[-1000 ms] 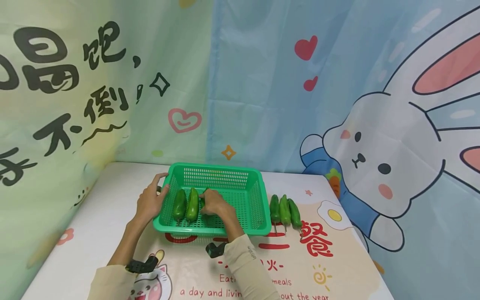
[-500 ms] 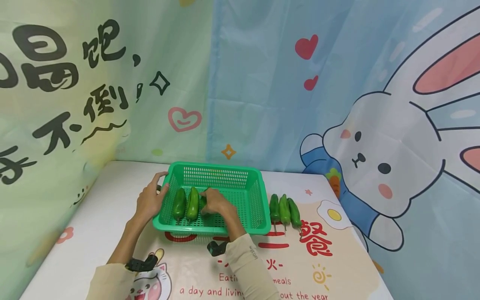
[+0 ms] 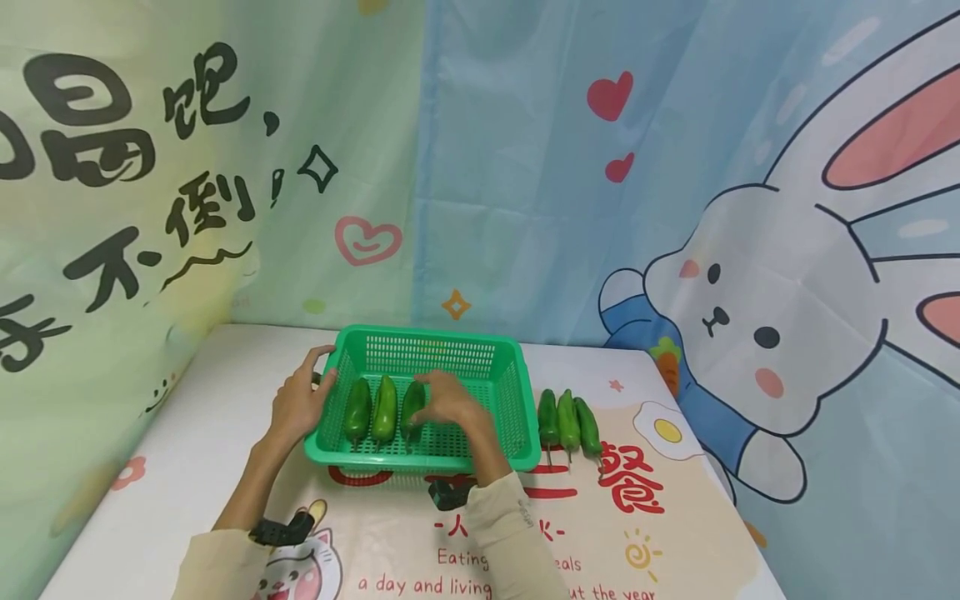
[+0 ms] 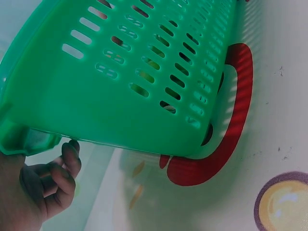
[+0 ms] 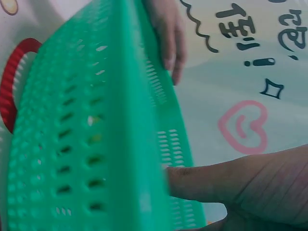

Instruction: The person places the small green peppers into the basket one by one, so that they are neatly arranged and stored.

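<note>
From where I'm standing, a green basket [image 3: 420,461] is sitting in the lower middle of the head view on a white worktop [image 3: 225,375]. The left hand [image 3: 300,402] is holding the basket's left end, its grip closing over the rim, with fingers curling beneath the edge in the left wrist view. Inside the basket, a dark pepper [image 3: 358,410] and a lighter pepper [image 3: 385,410] are lying side by side at the left, and a third pepper [image 3: 411,407] is lying just right of them. The right hand [image 3: 448,398] is reaching in beside that third one, its grip spreading loosely, thumb and fingers apart; I can't tell whether the fingertips are touching it. Right of the basket, three more peppers [image 3: 568,421] are lying close together, stems pointing toward the bottom of the frame.
</note>
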